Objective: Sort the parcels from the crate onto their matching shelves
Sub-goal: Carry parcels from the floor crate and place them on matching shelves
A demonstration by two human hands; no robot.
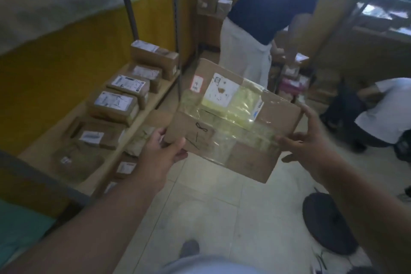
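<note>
I hold a flat brown cardboard parcel [235, 118] in the air in front of me, above the tiled floor. It carries a white label, a small red-edged sticker, shiny tape and black pen marks. My left hand [160, 151] grips its near left corner. My right hand [309, 138] grips its right edge, thumb on top. To the left runs a low wooden shelf [142, 118] with several labelled brown parcels, such as the parcel [115, 104] in the middle of the row.
A person in a dark top and white trousers [255, 35] stands bent over just beyond the parcel. Another person in white [382, 113] crouches at the right. A dark round stool [327, 222] stands on the floor at lower right. More boxes sit on far shelves [211, 0].
</note>
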